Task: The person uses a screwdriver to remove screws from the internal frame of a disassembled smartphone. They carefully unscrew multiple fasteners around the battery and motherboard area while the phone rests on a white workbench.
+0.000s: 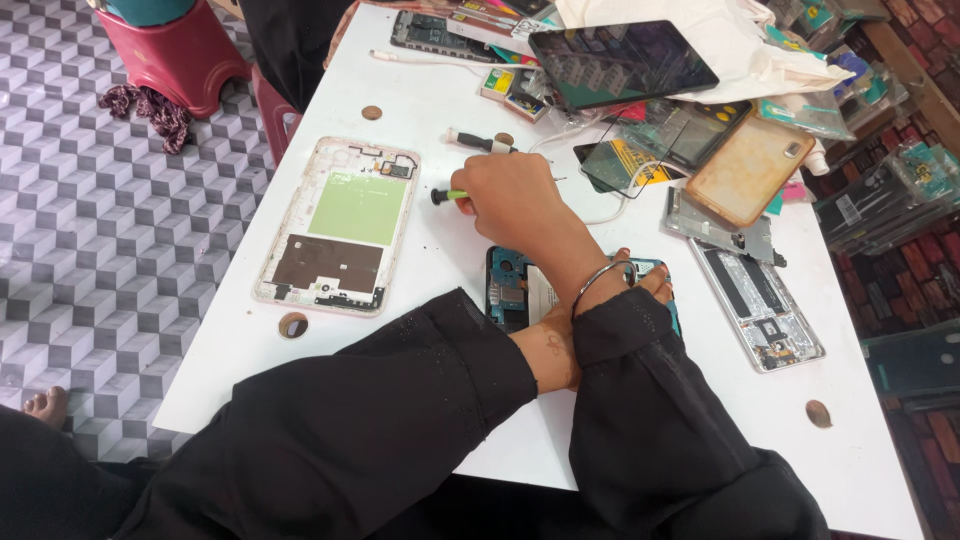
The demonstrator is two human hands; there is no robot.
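Note:
My arms are crossed over the white table (420, 330). My right hand (510, 195), with a metal bangle on its wrist, reaches up and to the left and is closed around a small green-handled screwdriver (447, 196) whose handle end sticks out to the left. My left hand (655, 283) passes under the right forearm; its fingertips rest on an opened blue phone body (508, 290) lying flat on the table. Most of that phone is hidden by my arms.
A white phone frame with a green panel (340, 228) lies to the left. A black-handled screwdriver (480, 142), a dark tablet (620, 62), an orange-brown case (748, 168), a silver phone frame (760, 300) and parts packets crowd the far right. A red stool (180, 55) stands on the tiled floor.

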